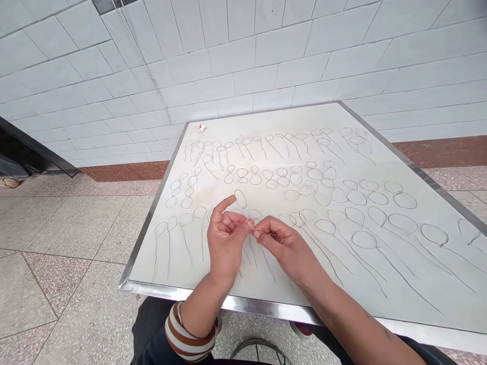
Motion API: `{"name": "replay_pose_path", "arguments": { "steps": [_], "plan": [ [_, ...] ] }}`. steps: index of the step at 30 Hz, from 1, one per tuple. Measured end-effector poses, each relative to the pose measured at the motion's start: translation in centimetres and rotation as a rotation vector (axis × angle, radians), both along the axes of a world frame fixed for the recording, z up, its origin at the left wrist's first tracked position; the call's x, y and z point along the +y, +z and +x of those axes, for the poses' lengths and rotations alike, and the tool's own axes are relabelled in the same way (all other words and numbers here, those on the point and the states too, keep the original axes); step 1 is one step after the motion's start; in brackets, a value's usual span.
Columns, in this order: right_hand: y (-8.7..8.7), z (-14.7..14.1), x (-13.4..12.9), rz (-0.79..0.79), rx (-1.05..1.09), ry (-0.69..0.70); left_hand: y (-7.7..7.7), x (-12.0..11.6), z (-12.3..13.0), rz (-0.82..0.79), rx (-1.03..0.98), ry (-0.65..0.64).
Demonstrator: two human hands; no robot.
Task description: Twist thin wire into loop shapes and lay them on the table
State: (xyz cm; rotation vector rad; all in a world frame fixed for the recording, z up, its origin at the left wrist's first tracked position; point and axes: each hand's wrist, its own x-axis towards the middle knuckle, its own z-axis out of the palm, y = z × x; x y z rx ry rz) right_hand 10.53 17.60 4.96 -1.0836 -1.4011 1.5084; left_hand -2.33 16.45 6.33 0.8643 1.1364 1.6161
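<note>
My left hand (225, 248) and my right hand (287, 248) meet above the front part of the white table (266, 299). The thumb and a finger of each are pinched together, fingertips nearly touching, on a thin wire. A loop of thin wire (245, 200) stands up just behind the left fingers; it seems to belong to the held piece. My left index finger sticks up, with a brown wrap at its tip. Beneath and beside my hands lie several wires with one loop and long tails (364, 240). The pinched part of the wire is mostly hidden.
Figure-eight wire pieces (255, 176) lie in the table's middle rows. Looped wires with tails (272, 144) line the back. A small white and red object (202, 129) sits at the far left corner. A metal edge (270, 308) borders the table; a tiled wall (236, 66) stands behind.
</note>
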Motion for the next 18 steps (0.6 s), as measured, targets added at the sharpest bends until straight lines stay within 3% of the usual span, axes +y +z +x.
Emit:
{"name": "replay_pose_path", "arguments": {
  "steps": [11, 14, 18],
  "plan": [
    [-0.8, -0.1, 0.3, 0.037, -0.204, -0.004, -1.1, 0.4, 0.1, 0.008, -0.029, 0.005],
    [-0.6, -0.2, 0.2, 0.087, -0.279, -0.001, 0.1, 1.0, -2.7, 0.021, 0.032, 0.021],
    [-0.4, -0.2, 0.1, 0.126, -0.306, -0.008, 2.0, 1.9, -9.0, -0.022, 0.27, 0.199]
  ]
}}
